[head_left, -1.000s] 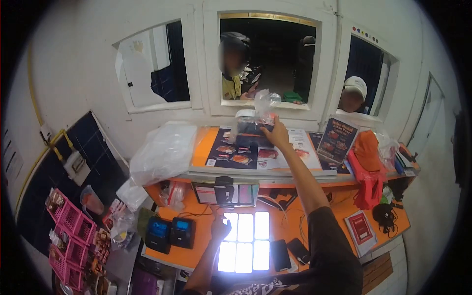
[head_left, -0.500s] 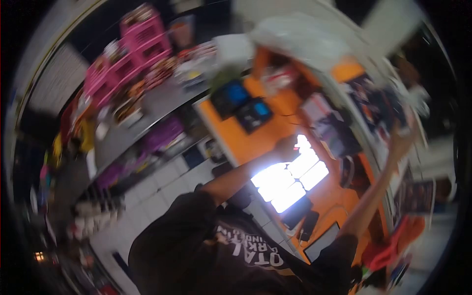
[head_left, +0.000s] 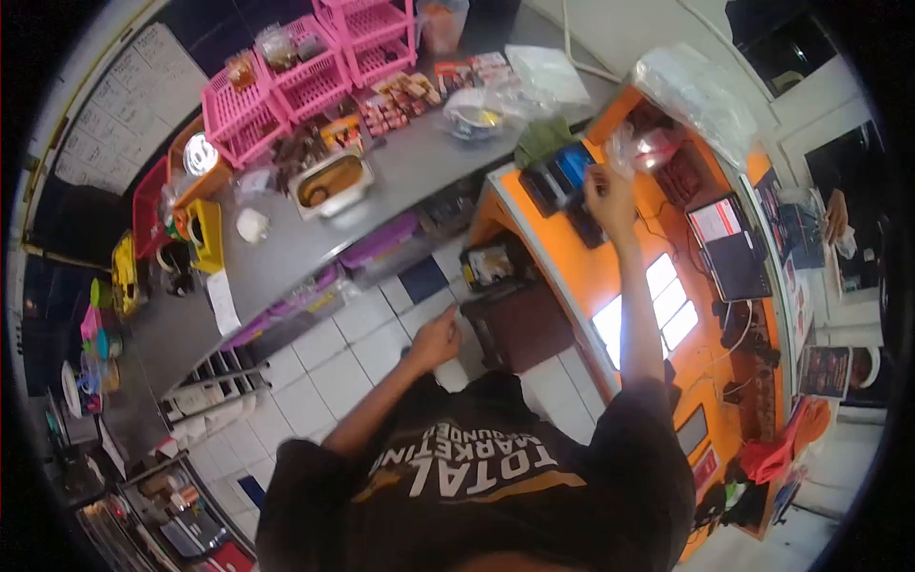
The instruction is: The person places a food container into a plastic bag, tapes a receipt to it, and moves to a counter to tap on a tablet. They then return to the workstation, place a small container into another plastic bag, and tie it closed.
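Observation:
My left hand (head_left: 437, 338) hangs in the air above the white tiled floor. Its fingers are curled in, and I see nothing in them. At the far part of the orange counter (head_left: 648, 262), my right hand (head_left: 610, 195) is over a pair of black devices, one with a blue screen (head_left: 575, 162). The fingers of that hand are bent close to the screen's edge; whatever they grip is hidden. Below my right forearm, partly covered by it, a brightly glowing screen (head_left: 669, 300) with white tiles lies on the counter.
A laptop (head_left: 729, 248) stands on the counter's right side. Along the steel worktop (head_left: 276, 276) are pink baskets (head_left: 315, 81), a metal container with brown contents (head_left: 331, 183) and several packets. A dark brown box (head_left: 524, 329) sits by the counter. Another person's hand (head_left: 836, 217) shows at far right.
The view has swung left and sharpened. My left hand has drawn back from the glowing screen to above the floor. My right hand has moved from the counter's right side to the black devices.

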Demonstrator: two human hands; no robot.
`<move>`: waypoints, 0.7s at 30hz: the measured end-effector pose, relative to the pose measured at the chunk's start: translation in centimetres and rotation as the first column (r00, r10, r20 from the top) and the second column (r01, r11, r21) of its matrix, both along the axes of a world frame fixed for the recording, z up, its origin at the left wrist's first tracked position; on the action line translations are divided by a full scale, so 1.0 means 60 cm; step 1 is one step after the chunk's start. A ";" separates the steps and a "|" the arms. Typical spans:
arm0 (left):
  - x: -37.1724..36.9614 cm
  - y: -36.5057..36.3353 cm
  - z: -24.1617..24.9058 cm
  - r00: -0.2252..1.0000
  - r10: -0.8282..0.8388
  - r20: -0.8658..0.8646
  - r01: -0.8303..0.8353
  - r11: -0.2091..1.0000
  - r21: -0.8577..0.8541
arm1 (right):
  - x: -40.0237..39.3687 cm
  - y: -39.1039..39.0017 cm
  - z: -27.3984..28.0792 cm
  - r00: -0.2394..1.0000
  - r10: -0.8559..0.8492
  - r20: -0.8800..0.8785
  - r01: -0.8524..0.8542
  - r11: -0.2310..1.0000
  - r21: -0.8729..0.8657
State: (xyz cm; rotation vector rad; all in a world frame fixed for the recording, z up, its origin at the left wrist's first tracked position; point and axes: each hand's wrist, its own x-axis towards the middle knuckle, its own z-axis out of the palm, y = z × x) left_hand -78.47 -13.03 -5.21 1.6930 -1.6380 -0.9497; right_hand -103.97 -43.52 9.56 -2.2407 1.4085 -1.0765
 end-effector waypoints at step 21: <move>0.292 -0.056 -0.113 0.953 0.176 0.246 -0.291 0.756 0.586 | 0.277 -0.779 -0.256 0.844 -0.199 -0.497 0.327 0.927 0.184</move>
